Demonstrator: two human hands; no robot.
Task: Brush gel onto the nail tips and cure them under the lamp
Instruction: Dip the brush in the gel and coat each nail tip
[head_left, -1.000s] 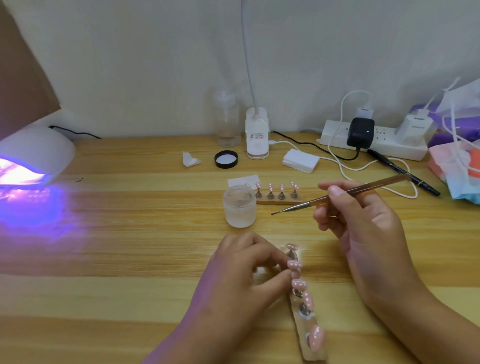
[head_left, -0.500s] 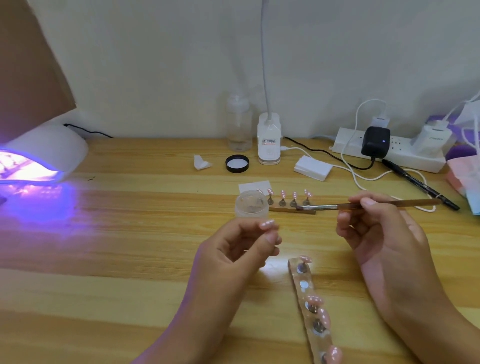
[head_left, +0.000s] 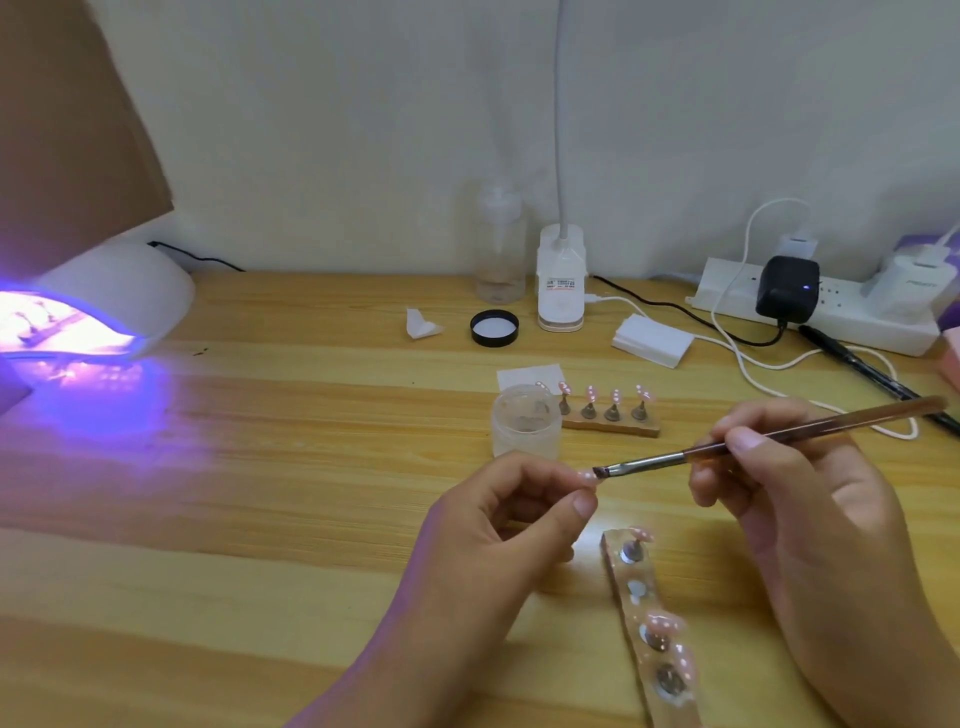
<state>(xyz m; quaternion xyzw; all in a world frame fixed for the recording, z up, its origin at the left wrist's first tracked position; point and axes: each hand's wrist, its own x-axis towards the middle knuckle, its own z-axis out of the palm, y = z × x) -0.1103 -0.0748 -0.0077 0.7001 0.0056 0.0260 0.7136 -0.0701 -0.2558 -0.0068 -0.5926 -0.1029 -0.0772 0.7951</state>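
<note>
- Pink nail tip (head_left: 588, 475) is pinched between the thumb and forefinger of the left hand (head_left: 493, 530), held up above the table (head_left: 260, 519); the other fingers curl under
- Right hand (head_left: 800, 509) grips a brush (head_left: 779, 436) like a pen, thumb and fingers curled round the brown handle; the bristles touch the tip's edge
- Open gel jar (head_left: 525, 421) stands just behind the left hand, right beside a wooden strip (head_left: 613, 427) that carries a row of pink tips on upright stands
- Clear strip (head_left: 621, 571) lies on the table below and between the hands, running toward the near edge; pink tips sit on some of its round mounts, and the second from the far end is bare
- Lamp (head_left: 119, 291) sits at the far left, glowing violet, with its light spilling over the wood; what is inside is too bright to make out
- Along the back: a black lid (head_left: 494, 327), a clear bottle (head_left: 500, 249), a white pad (head_left: 653, 340), a power strip (head_left: 852, 322) with plugs, and a pen (head_left: 872, 374)
</note>
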